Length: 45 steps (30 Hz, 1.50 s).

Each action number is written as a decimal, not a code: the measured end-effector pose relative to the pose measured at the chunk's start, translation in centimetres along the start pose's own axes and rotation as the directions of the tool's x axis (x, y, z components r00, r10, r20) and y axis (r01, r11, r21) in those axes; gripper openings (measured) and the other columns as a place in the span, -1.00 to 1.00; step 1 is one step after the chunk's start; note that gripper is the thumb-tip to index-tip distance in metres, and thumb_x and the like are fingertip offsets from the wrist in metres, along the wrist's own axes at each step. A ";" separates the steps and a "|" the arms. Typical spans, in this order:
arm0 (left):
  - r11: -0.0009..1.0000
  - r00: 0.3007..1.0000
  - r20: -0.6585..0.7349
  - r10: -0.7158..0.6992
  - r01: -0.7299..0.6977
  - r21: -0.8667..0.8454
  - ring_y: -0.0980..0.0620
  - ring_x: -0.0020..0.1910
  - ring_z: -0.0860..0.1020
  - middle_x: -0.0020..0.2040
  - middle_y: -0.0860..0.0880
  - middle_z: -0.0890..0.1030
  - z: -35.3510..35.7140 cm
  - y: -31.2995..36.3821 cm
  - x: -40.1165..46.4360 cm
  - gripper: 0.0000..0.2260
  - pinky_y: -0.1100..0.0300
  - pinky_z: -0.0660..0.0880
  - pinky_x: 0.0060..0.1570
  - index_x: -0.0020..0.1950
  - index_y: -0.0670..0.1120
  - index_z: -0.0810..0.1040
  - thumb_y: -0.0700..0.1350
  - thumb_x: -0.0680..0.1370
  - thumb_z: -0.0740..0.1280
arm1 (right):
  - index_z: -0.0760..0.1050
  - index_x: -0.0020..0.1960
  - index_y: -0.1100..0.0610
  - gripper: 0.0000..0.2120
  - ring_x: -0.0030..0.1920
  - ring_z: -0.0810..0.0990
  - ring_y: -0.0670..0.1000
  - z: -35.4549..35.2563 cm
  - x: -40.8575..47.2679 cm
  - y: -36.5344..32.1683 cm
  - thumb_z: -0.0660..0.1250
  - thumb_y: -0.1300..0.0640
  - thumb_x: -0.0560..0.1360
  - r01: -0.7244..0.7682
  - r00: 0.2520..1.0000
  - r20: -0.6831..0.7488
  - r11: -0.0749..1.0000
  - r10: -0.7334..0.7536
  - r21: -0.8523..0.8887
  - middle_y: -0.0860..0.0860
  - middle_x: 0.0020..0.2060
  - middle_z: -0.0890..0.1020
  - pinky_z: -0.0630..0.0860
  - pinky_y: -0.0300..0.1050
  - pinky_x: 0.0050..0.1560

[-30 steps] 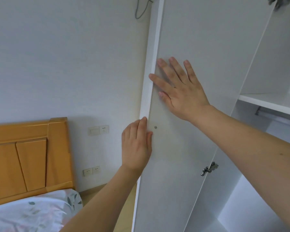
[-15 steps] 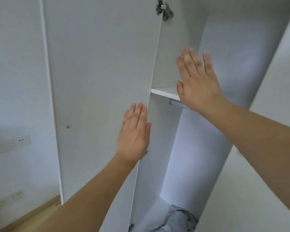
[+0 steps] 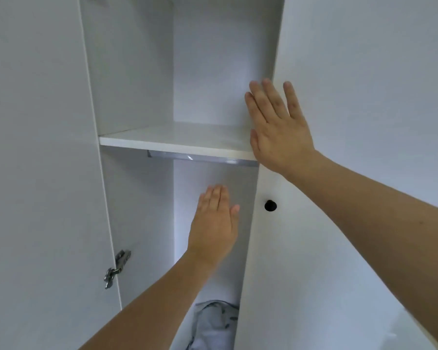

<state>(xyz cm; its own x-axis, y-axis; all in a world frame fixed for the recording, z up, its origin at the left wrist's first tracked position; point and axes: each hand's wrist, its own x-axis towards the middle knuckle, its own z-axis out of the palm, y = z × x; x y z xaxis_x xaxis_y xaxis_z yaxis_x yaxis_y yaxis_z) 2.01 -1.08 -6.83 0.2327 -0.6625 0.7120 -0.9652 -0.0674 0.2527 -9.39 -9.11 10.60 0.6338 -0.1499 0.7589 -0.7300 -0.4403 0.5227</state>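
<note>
A white wardrobe stands in front of me with its left door [image 3: 36, 173] swung open and its right door [image 3: 352, 122] shut. My right hand [image 3: 276, 125] is raised with straight fingers at the right door's left edge, in front of the shelf [image 3: 175, 142]. My left hand [image 3: 213, 228] is stretched out flat, fingers together, in front of the lower compartment, below the shelf. Neither hand holds anything.
A black round knob [image 3: 270, 205] sits on the right door near its edge. A metal hanging rail [image 3: 200, 159] runs under the shelf. A metal hinge [image 3: 116, 269] joins the left door to the frame. Pale folded fabric [image 3: 213, 327] lies at the bottom of the compartment.
The view has swung right, from the open left door to the wardrobe's inside. Both hands left the door panel and now hover before the opening, the right one near the right door's edge.
</note>
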 end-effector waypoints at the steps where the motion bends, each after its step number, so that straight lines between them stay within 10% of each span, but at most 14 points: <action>1: 1.000 0.999 0.045 0.016 -0.014 -0.027 -0.12 0.51 0.17 0.50 -0.19 0.27 0.7 0.2 0.3 -0.51 0.04 -0.01 0.52 0.51 -0.23 0.20 0.02 0.67 -0.03 | 0.01 0.51 0.27 -0.45 0.53 -0.07 0.17 0.5 -0.2 0.1 -0.02 0.12 0.56 -0.019 1.000 0.018 1.000 0.019 -0.015 0.17 0.53 0.03 -0.25 0.20 0.48; 10: 0.850 0.959 0.229 0.169 -0.024 -0.526 0.11 0.40 0.34 0.46 0.02 0.37 4.1 0.8 2.8 -0.61 0.21 0.25 0.40 0.51 -0.08 0.26 -0.06 0.68 0.03 | 0.21 0.46 0.22 -0.44 0.52 -0.03 0.21 3.5 -1.6 -0.7 0.09 0.06 0.49 -0.117 0.988 0.087 0.987 0.127 -0.112 0.10 0.52 0.12 -0.21 0.22 0.48; 15: 0.705 0.928 0.370 0.032 0.242 -0.667 0.03 -0.34 0.45 -0.28 -0.12 0.56 4.9 0.4 3.2 -0.71 0.05 0.45 -0.22 -0.13 -0.14 0.51 -0.03 0.66 0.13 | 0.41 0.22 0.21 -0.61 0.52 0.01 0.21 3.6 -2.0 -0.9 0.08 0.07 0.47 -0.121 0.989 0.074 0.987 0.129 -0.110 0.08 0.51 0.16 -0.15 0.26 0.48; 21: 0.614 0.847 0.530 0.053 0.391 -0.686 -0.19 -0.12 0.58 -0.09 -0.23 0.62 4.3 -0.1 3.6 -0.68 -0.09 0.50 0.09 -0.07 -0.13 0.59 0.07 0.62 0.19 | 0.46 0.04 0.21 -0.74 0.51 -0.01 0.24 2.5 -2.2 -1.3 0.11 0.11 0.47 -0.155 0.981 0.106 0.986 0.162 -0.066 0.10 0.50 0.18 -0.17 0.28 0.47; 26: 0.580 0.859 0.511 0.025 0.404 -0.708 0.07 -0.23 0.56 -0.28 0.02 0.59 3.2 0.4 1.0 -0.70 0.08 0.53 0.00 -0.17 0.00 0.60 0.17 0.56 0.24 | 0.46 -0.03 0.20 -0.77 0.50 0.05 0.25 0.2 -3.8 -1.5 0.08 0.15 0.46 -0.150 0.988 0.019 0.989 0.151 -0.006 0.10 0.46 0.29 -0.07 0.30 0.47; 34: 0.274 0.779 0.619 0.104 0.576 -0.770 -0.10 -0.11 0.68 -0.14 -0.13 0.71 -0.2 2.3 -3.0 -0.76 0.10 0.61 -0.01 -0.17 -0.06 0.71 0.10 0.39 0.46 | 0.44 -0.09 0.18 -0.85 0.50 0.04 0.28 -5.1 -7.2 -1.1 0.18 0.15 0.39 -0.120 0.992 -0.042 0.991 0.122 0.057 0.12 0.44 0.30 -0.03 0.31 0.45; 45: 0.357 0.687 0.667 0.287 0.570 -0.740 -0.03 -0.21 0.67 -0.18 -0.18 0.70 -4.0 6.0 -6.2 -0.86 0.15 0.61 -0.14 -0.19 -0.16 0.71 -0.08 0.42 0.49 | 0.42 -0.25 0.20 -0.93 0.46 0.14 0.35 -11.3 -12.1 0.3 0.23 0.25 0.26 -0.095 0.960 -0.242 0.979 0.138 0.182 0.18 0.32 0.45 0.06 0.32 0.43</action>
<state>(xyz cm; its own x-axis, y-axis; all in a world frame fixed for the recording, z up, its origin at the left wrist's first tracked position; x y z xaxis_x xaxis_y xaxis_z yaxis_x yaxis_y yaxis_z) -4.79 5.60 -7.16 -0.1973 -0.9724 0.1245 -0.1239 0.1507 0.9808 -20.15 2.57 5.93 0.4461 0.0090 0.8950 -0.7282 -0.5778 0.3687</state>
